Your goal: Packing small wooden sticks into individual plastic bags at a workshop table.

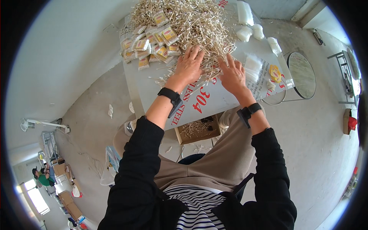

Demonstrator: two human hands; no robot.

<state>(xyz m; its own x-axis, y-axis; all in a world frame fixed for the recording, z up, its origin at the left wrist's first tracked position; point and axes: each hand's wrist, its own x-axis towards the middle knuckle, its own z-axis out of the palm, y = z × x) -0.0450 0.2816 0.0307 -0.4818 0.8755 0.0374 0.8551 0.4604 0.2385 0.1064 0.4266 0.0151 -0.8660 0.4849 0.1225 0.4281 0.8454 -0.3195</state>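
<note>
Both palms are pressed flat, fingers spread: left hand (pixel 188 65) and right hand (pixel 231 74) on the swab pile (pixel 191 23) (nothing seemingly gripped), small packets (pixel 151 46) stacked beside.

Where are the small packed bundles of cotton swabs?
In the head view, the packed bundles lie on the table's far left, beside the loose swab pile, beyond the left hand.

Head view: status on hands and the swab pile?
Left hand and right hand open, palms down on loose cotton swabs. Packed swab bundles lie left of the pile. Nothing blocking the hands on the metal table.
</note>
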